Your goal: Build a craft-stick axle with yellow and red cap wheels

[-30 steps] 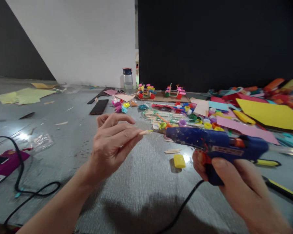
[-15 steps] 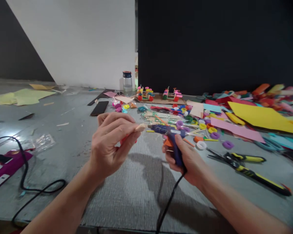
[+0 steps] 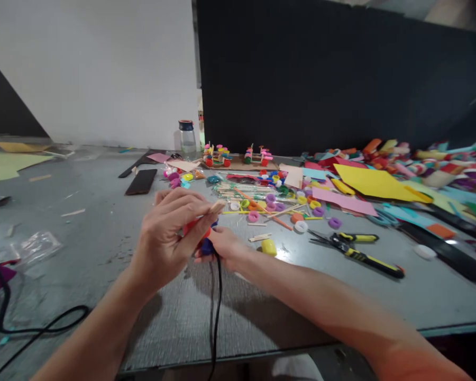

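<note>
My left hand (image 3: 162,238) is raised over the table, thumb and fingers pinching a small piece of pale wooden stick (image 3: 217,206). Something red (image 3: 190,228), perhaps a plastic cap, shows between its fingers. Beyond and below it, my right hand (image 3: 227,247) grips a blue glue gun (image 3: 208,246) with its black cord hanging toward me. The gun's nozzle is hidden behind my left hand. A yellow block-like piece (image 3: 268,247) and some short wooden sticks (image 3: 259,237) lie just right of my right hand.
Several coloured plastic rings (image 3: 300,226) and sticks lie beyond my hands. Yellow-and-black pliers (image 3: 351,248) rest at right, near a yellow sheet (image 3: 381,182). Two small colourful models (image 3: 257,155) and a water bottle (image 3: 188,138) stand at the back. A phone-like black slab (image 3: 141,181) lies left.
My right hand with the glue gun has moved left, from beside the wooden piece to behind and below my left hand. The view has turned right.
</note>
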Demonstrator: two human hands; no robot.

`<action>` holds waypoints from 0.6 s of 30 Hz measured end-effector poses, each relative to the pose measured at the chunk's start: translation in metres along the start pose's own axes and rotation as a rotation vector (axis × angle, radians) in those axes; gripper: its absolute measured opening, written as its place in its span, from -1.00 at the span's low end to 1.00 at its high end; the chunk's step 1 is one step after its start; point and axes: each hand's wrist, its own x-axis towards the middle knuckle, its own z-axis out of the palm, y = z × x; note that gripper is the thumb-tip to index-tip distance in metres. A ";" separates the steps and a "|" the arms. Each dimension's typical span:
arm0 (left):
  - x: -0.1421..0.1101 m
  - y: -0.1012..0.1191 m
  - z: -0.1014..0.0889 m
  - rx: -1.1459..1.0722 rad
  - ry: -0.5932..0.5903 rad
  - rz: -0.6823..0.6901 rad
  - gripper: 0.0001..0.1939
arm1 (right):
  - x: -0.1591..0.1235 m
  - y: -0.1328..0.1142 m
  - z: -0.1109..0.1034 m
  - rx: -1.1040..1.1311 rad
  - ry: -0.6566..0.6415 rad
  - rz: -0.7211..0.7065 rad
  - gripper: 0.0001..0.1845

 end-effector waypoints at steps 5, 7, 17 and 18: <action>-0.003 0.001 0.004 0.000 -0.047 0.005 -0.87 | -0.024 -0.009 -0.058 -0.158 -0.185 0.062 -0.59; -0.003 0.003 0.005 -0.009 -0.090 -0.015 -0.88 | -0.037 -0.015 -0.097 -0.260 -0.137 0.010 -0.75; -0.012 0.019 0.037 -0.316 -0.559 -0.370 -0.67 | -0.065 0.013 -0.177 -0.631 -0.135 -0.204 -0.61; -0.013 0.020 0.040 -0.384 -0.605 -0.473 -0.66 | -0.065 0.014 -0.177 -0.632 -0.137 -0.212 -0.67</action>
